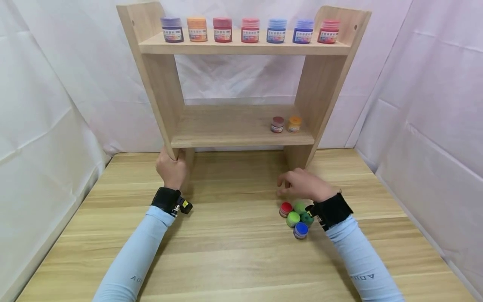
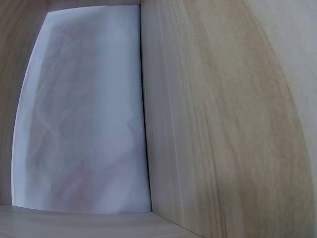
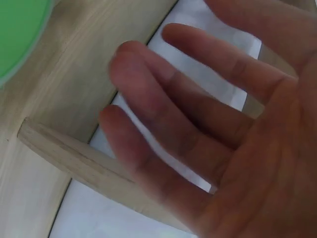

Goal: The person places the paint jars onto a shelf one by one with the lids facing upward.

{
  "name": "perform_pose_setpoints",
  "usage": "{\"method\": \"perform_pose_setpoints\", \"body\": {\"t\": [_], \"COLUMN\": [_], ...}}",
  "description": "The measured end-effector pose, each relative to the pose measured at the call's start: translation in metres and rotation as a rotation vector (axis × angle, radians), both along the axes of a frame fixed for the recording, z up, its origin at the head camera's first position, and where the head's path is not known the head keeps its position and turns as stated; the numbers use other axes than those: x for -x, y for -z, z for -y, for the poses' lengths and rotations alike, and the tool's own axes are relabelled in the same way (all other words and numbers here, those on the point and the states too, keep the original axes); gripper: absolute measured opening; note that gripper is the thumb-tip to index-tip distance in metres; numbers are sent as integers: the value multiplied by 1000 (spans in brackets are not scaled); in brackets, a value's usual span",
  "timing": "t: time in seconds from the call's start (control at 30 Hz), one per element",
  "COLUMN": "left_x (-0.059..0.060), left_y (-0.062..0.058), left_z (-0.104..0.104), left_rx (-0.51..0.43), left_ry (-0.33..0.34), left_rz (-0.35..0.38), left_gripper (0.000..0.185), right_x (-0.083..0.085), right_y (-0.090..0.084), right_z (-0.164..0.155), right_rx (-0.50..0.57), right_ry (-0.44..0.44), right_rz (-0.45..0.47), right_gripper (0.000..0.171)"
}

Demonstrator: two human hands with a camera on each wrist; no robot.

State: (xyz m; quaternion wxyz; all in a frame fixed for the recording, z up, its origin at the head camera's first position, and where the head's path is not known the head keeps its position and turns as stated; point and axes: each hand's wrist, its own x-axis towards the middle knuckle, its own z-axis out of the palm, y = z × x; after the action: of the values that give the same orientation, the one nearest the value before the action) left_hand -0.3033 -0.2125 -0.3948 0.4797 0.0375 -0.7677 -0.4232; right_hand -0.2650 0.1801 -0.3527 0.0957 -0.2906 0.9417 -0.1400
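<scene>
My left hand [image 1: 171, 170] grips the lower left side panel of a wooden shelf [image 1: 241, 143]; the shelf's boards fill the left wrist view, where that hand is out of sight. Over the table by the shelf's right foot, my right hand [image 1: 303, 184] is empty, its fingers loosely bent and apart. Just in front of it stands a cluster of small paint jars: a red jar [image 1: 286, 209], a light green jar [image 1: 293, 219], a dark green jar [image 1: 307, 219], a blue jar [image 1: 300, 230] and another green jar [image 1: 299, 207]. A green lid [image 3: 20, 34] shows close up in the right wrist view.
Along the top board runs a row of several paint jars, from a purple jar [image 1: 172, 30] to a red jar [image 1: 329, 32]. A brown jar [image 1: 277, 124] and an orange jar [image 1: 294, 124] stand right on the middle board. White cloth [image 1: 426, 126] surrounds the table [image 1: 226, 260].
</scene>
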Motion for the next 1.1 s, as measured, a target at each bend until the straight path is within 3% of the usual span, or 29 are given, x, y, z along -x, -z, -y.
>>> {"method": "perform_pose_setpoints", "body": {"t": [0.3, 0.47, 0.83, 1.1], "left_x": [0, -1, -2, -1], "left_y": [0, 0, 1, 1], "left_z": [0, 0, 0, 1], "left_rx": [33, 17, -2, 3], "left_ry": [-8, -12, -15, -18], "left_rz": [-23, -7, 7, 2], "left_gripper": [23, 25, 27, 27], "right_x": [0, 0, 2, 1], "right_y": [6, 8, 8, 11], "right_z": [3, 6, 6, 7], "right_rx": [8, -40, -81, -90], "right_ry": [10, 26, 37, 20], "right_rz": [168, 191, 243, 265], "right_gripper": [28, 21, 27, 11]}}
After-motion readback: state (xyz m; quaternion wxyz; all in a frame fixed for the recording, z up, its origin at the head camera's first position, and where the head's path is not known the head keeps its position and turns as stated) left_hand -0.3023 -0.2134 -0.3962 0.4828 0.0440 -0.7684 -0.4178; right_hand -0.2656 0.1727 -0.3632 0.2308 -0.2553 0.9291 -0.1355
